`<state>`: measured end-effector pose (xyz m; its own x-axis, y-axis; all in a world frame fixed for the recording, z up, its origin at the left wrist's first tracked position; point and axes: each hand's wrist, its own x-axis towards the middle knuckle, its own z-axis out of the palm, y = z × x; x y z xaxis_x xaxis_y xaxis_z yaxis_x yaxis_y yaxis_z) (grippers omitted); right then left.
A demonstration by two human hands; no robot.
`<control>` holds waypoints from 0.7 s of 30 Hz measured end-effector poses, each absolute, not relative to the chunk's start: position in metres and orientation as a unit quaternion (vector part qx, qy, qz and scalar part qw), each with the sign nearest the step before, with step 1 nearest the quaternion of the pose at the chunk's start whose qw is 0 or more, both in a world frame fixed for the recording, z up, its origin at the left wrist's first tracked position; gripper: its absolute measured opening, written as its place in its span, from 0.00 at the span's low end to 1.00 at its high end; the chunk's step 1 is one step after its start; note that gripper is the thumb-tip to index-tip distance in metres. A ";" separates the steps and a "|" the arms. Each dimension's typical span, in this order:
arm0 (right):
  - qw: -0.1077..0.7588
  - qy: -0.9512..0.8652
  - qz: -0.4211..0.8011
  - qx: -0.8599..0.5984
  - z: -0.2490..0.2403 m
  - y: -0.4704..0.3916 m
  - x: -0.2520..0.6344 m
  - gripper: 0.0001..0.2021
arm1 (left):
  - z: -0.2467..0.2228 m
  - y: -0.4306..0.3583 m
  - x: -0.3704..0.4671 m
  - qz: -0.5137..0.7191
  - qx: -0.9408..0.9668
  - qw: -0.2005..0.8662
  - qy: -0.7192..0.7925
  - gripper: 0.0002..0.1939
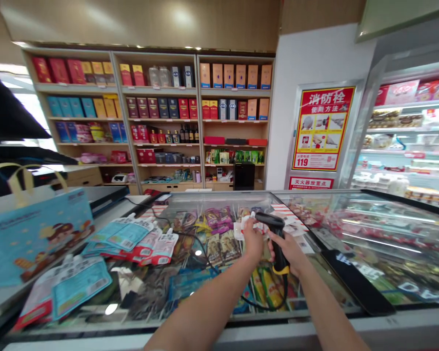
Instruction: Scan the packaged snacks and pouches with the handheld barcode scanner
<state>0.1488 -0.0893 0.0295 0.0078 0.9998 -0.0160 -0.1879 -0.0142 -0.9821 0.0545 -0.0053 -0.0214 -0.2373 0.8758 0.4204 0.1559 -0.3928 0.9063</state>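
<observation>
My right hand (283, 246) is wrapped round the grip of a black and yellow barcode scanner (277, 225), whose cable hangs down in a loop. Just left of it, my left hand (253, 236) pinches a white and red pouch (243, 229) under the scanner's head. Both hands are above the glass top of a freezer (157, 312). To the left on the glass lie blue pouches (126, 233) and red and white pouches (164, 247) in an overlapping pile. Nearer the front left is another small pile with a blue pouch (81, 285) on top.
A blue carrier bag (40, 229) stands at the left edge. Packaged ice creams show through the glass. A long black strip (358, 282) lies at the right. Shelves of boxes (161, 107) and a red and yellow poster (321, 129) are behind; a lit display fridge (409, 146) is far right.
</observation>
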 end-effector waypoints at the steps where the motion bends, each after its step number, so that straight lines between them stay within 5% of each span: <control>1: 0.538 -0.445 0.552 -0.456 0.030 -0.088 0.144 0.18 | -0.018 -0.003 0.039 0.634 0.548 0.260 0.479 0.20; 8: 0.496 -0.482 0.578 -0.433 0.034 -0.082 0.093 0.16 | 0.003 0.008 -0.110 0.564 0.561 0.115 0.595 0.17; 16: 0.417 -0.525 0.618 -0.410 0.040 -0.066 0.007 0.17 | 0.005 -0.041 -0.247 0.212 0.599 -0.058 0.770 0.17; 21: 0.366 -0.553 0.640 -0.389 0.041 -0.052 -0.031 0.16 | -0.029 -0.064 -0.261 0.139 0.669 -0.147 0.715 0.20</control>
<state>-0.0314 -0.0520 0.0413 -0.4290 0.8985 -0.0927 -0.0385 -0.1208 -0.9919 -0.2609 -0.0643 -0.0285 -0.0612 0.9158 0.3970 0.9978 0.0658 0.0020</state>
